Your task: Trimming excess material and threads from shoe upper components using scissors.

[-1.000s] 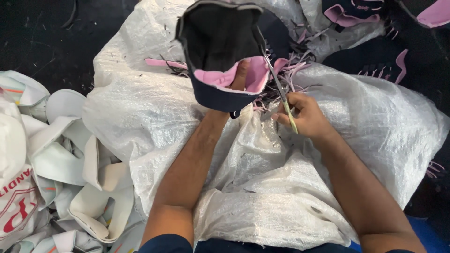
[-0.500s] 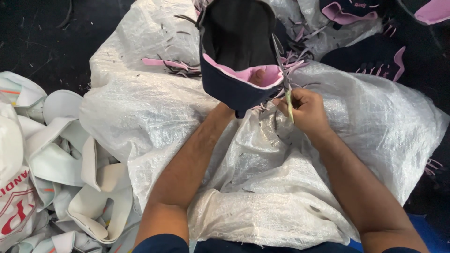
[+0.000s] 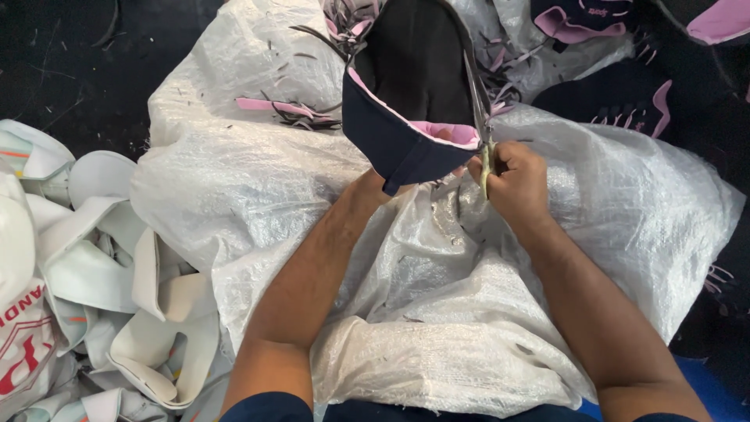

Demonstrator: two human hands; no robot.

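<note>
My left hand (image 3: 447, 139) is mostly hidden behind a dark navy shoe-upper piece (image 3: 406, 86) with a pink lining edge, and holds it up over a white woven sack (image 3: 312, 203). Only its fingertips show at the pink edge. My right hand (image 3: 512, 180) grips a pair of scissors (image 3: 480, 117), whose blades run up along the right edge of the navy piece. Thin pink and dark offcuts (image 3: 285, 109) lie on the sack behind the piece.
A heap of white shoe-upper pieces (image 3: 101, 273) lies at the left. More navy and pink pieces (image 3: 617, 94) lie at the top right. The floor (image 3: 62, 62) beyond the sack is dark.
My left hand has turned the navy piece, so its pink edge now slants down to the right. The scissors have moved up along the piece's right edge.
</note>
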